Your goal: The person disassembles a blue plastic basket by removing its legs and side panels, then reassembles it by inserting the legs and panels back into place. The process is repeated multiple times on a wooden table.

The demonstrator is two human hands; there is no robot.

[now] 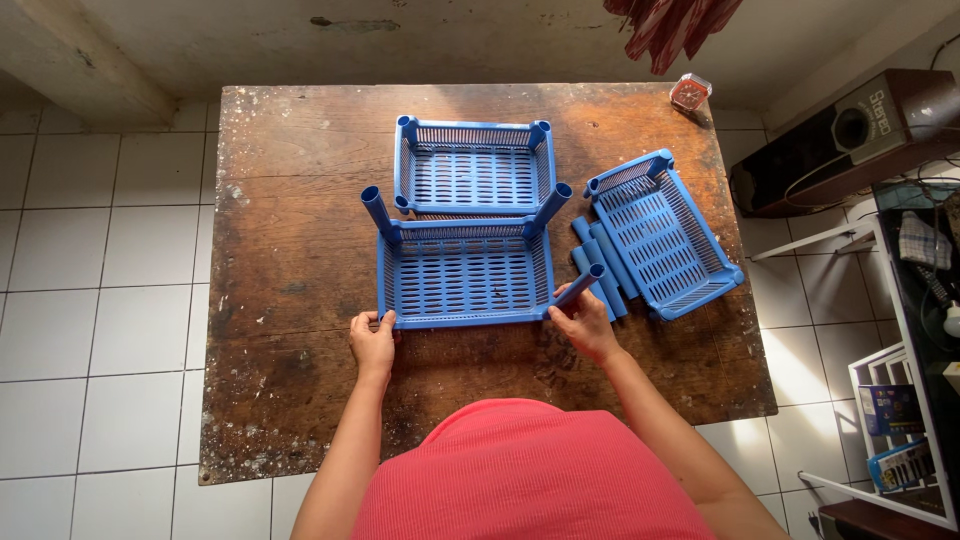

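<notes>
White floor tiles are showing all round the worn wooden table (300, 400) I am working over; my left hand (373, 343) is pinching the near left corner of the nearest blue slotted tray (465, 275), while my right hand (585, 325) is gripping a blue post (580, 285) at its near right corner. Posts are standing at three corners of this tray, so I judge one corner is waiting; a second tray (475, 165) is sitting just behind, a third tray (665, 235) is lying to the right with spare tubes (600, 255) beside it, both unstacked
</notes>
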